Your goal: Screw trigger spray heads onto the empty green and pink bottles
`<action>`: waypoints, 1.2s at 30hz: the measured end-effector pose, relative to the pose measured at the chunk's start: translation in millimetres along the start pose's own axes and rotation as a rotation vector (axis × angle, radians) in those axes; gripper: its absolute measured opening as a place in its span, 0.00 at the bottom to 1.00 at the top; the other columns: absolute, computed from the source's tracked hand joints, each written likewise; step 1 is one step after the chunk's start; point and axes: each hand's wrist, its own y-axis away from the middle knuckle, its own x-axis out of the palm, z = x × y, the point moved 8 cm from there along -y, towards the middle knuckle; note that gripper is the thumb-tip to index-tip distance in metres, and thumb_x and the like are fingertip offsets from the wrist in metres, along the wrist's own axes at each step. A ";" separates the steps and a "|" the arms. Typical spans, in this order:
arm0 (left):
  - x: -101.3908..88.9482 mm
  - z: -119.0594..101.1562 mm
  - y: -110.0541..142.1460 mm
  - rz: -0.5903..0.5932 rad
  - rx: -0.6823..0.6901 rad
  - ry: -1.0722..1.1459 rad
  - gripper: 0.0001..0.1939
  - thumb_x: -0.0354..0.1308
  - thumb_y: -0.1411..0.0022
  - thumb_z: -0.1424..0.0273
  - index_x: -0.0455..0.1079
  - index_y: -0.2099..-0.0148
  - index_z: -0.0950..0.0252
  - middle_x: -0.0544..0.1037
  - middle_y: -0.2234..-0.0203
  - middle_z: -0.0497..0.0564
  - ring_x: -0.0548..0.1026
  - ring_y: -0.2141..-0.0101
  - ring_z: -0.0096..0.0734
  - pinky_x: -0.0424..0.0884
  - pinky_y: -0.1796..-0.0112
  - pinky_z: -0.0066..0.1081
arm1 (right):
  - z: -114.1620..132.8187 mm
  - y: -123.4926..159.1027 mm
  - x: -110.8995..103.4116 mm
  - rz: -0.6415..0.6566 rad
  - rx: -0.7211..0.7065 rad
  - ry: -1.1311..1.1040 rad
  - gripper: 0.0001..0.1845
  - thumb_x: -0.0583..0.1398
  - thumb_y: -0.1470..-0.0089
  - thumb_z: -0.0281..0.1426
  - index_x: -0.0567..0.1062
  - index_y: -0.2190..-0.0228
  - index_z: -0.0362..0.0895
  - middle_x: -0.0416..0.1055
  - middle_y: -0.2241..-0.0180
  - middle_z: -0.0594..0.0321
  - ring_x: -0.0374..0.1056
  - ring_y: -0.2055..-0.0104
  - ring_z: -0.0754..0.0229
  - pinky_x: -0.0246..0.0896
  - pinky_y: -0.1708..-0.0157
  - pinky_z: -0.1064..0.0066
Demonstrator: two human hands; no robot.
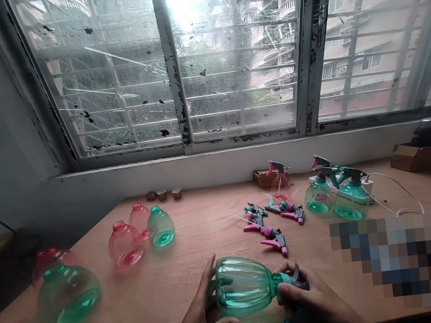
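A clear green spray bottle lies on its side in the air above the table's front, its base toward the left. My left hand cups the base end, thumb on the near side and fingers on the far side. Around the neck and the grey-and-teal spray head, my right hand is closed, partly hiding the head. Beyond my hands lie several loose trigger spray heads, pink, grey and teal, with thin tubes.
Headless green and pink bottles stand at left. Bottles with spray heads, one pink and several green, stand at back right. White cables, a blurred-out patch and a cardboard box occupy the right side.
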 end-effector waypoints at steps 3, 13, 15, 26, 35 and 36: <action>3.4 -6.9 1.6 -0.002 -0.045 -0.002 0.56 0.73 0.43 0.59 0.40 0.25 0.55 0.56 0.29 0.56 0.51 0.30 0.55 0.57 0.34 0.48 | 0.0 0.4 0.5 -0.002 0.010 0.009 0.26 0.74 0.53 0.42 0.70 0.61 0.41 0.79 0.74 0.63 0.72 0.75 0.62 0.67 0.73 0.72; 9.3 -15.0 3.6 0.039 -0.042 -0.095 0.53 0.68 0.38 0.58 0.33 0.25 0.48 0.44 0.26 0.47 0.44 0.29 0.49 0.46 0.31 0.47 | 2.9 2.5 3.3 -0.026 0.013 -0.066 0.27 0.74 0.53 0.43 0.69 0.62 0.42 0.77 0.75 0.66 0.70 0.76 0.63 0.67 0.74 0.74; 6.5 -13.0 3.3 0.028 -0.046 -0.117 0.56 0.69 0.39 0.56 0.32 0.25 0.51 0.44 0.26 0.50 0.44 0.29 0.50 0.42 0.31 0.49 | 2.8 2.3 2.9 -0.020 0.006 -0.051 0.27 0.74 0.53 0.43 0.69 0.62 0.42 0.76 0.76 0.66 0.70 0.76 0.64 0.66 0.74 0.74; 8.8 -14.5 4.0 0.035 -0.031 -0.037 0.49 0.67 0.35 0.62 0.37 0.26 0.48 0.50 0.27 0.48 0.47 0.29 0.49 0.55 0.33 0.44 | 0.8 2.3 0.8 -0.015 0.018 -0.012 0.27 0.74 0.53 0.43 0.70 0.61 0.41 0.77 0.75 0.65 0.70 0.75 0.63 0.66 0.73 0.73; 4.0 -11.2 3.8 0.029 -0.055 -0.097 0.49 0.67 0.37 0.58 0.39 0.25 0.54 0.54 0.29 0.53 0.52 0.31 0.50 0.53 0.33 0.45 | -0.3 4.1 1.9 -0.019 0.053 -0.002 0.27 0.74 0.54 0.42 0.71 0.60 0.41 0.76 0.75 0.66 0.70 0.74 0.63 0.65 0.74 0.74; 4.1 -11.3 3.7 0.027 -0.059 -0.095 0.49 0.66 0.36 0.57 0.39 0.25 0.54 0.55 0.29 0.53 0.52 0.31 0.50 0.54 0.33 0.45 | -0.3 3.9 1.8 -0.021 0.050 -0.004 0.27 0.74 0.54 0.42 0.71 0.60 0.41 0.76 0.75 0.66 0.70 0.74 0.63 0.65 0.74 0.74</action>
